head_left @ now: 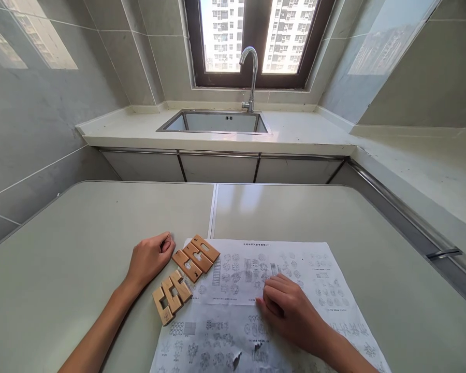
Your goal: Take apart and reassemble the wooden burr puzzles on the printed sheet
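Observation:
Loosely curled into a fist, my left hand (pixel 151 258) rests on the table just left of some flat wooden puzzle pieces, with nothing visible in it. Three upper wooden pieces (pixel 186 265) lie side by side, with cut-out slots and small printed numbers. Below them sit three more wooden pieces (pixel 162 305) with square notches. Both groups overlap the left edge of a large printed sheet (pixel 233 290) covered in small line diagrams. My right hand (pixel 281 305) lies on that sheet, fingers curled in and a fingertip against the paper; I see nothing in it.
The pale table (pixel 81 233) has a seam down its middle. Beyond it runs a white counter (pixel 303 124) with a steel sink (pixel 213 123) and a curved faucet (pixel 253 72) below a window. Two small torn spots mark the sheet's lower part. Tiled walls close in both sides.

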Demonstrator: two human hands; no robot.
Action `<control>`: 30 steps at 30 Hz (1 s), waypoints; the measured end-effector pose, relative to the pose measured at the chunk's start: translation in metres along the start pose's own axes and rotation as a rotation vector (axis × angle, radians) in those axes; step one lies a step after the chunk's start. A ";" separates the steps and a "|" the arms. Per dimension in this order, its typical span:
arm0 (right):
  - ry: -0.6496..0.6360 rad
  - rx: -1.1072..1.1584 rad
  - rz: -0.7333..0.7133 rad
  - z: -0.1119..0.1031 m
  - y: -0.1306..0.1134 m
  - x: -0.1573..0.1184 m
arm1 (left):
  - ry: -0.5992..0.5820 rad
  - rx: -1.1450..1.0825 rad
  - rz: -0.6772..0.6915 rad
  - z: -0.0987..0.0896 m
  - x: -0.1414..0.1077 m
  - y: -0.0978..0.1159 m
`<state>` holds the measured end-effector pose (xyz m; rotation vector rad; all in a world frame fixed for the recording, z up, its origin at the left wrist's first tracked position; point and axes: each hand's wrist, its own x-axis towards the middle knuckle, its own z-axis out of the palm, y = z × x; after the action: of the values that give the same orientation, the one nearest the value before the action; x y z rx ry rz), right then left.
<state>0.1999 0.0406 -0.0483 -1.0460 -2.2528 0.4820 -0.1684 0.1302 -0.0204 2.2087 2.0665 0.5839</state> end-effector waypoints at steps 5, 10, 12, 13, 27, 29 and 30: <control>0.001 -0.001 -0.005 0.000 0.000 0.000 | -0.009 -0.003 -0.012 -0.002 -0.001 0.002; 0.005 -0.002 -0.006 0.000 0.001 -0.001 | -0.013 -0.026 -0.039 -0.006 -0.002 0.006; 0.004 -0.001 -0.002 0.001 0.001 -0.001 | -0.012 -0.045 -0.059 -0.010 -0.002 0.012; 0.004 0.002 0.001 0.001 0.001 -0.001 | -0.010 -0.067 -0.063 -0.013 -0.003 0.016; -0.007 0.024 0.011 0.001 0.002 -0.001 | -0.173 0.096 0.209 0.002 -0.049 0.079; -0.005 0.024 0.009 0.002 0.002 -0.001 | -0.140 0.193 0.203 0.005 -0.056 0.086; -0.003 0.024 0.009 0.002 0.002 -0.001 | -0.129 0.231 0.198 0.006 -0.059 0.089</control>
<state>0.2005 0.0408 -0.0509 -1.0444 -2.2411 0.5132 -0.0836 0.0650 -0.0131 2.5231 1.9526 0.2127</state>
